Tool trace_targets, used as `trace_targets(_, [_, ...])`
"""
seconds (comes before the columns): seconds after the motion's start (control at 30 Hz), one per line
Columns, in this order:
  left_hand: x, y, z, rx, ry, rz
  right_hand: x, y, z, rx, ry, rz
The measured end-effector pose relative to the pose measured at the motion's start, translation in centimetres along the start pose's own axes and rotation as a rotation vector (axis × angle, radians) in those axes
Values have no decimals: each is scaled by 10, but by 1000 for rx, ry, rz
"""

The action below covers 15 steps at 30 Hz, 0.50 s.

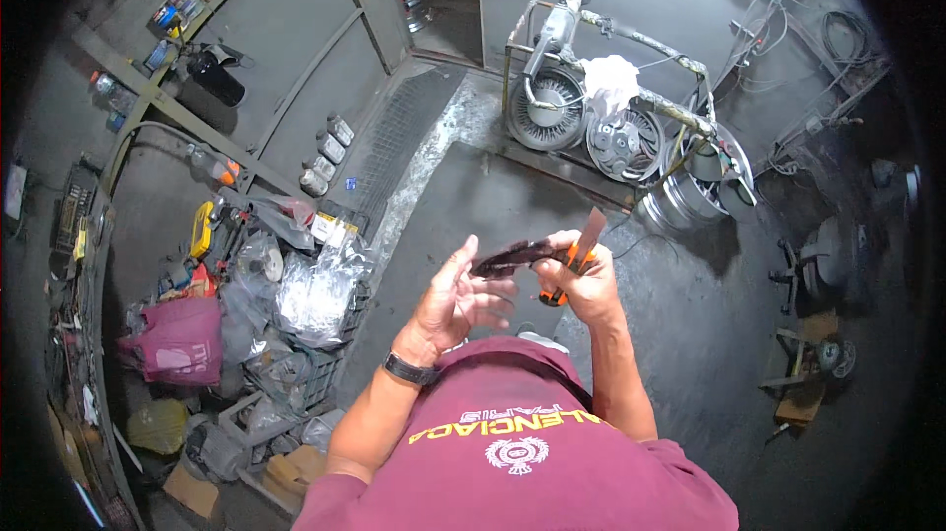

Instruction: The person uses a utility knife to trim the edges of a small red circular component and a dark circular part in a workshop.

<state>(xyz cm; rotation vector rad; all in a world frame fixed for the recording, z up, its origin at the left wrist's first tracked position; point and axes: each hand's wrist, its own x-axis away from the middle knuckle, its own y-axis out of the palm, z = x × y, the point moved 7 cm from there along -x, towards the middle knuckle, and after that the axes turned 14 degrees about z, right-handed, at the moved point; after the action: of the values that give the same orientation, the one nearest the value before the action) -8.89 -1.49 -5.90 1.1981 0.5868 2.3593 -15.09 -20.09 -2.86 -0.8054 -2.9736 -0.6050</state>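
My right hand (589, 283) is closed around an orange-and-black handle (554, 297), and a flat brownish blade-like strip (593, 228) sticks up past the thumb. Between the same fingers is one end of a dark, glossy curved piece (505, 260), whose exact kind I cannot make out. It reaches across to my left hand (455, 299), which has its thumb raised and fingers spread, palm turned toward the piece. Whether the left thumb touches the piece's near end is unclear. A black watch (409, 368) is on my left wrist.
Wheel rims (626, 142) stand by a pipe frame (680, 112) with a white cloth (611, 83) ahead. Left are a maroon bag (177, 342), clear plastic wrapping (320, 295) and several bottles (330, 147) by the wall. A low wheeled stand (803, 373) is at right.
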Motion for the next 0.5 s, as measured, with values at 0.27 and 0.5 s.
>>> trace_targets(0.27, [14,-16,64,187,153,-90,-3,63,-1,154,-67,172])
trace_targets(0.5, [9,-47,102,-132,473,-63,26,87,44,-5,126,314])
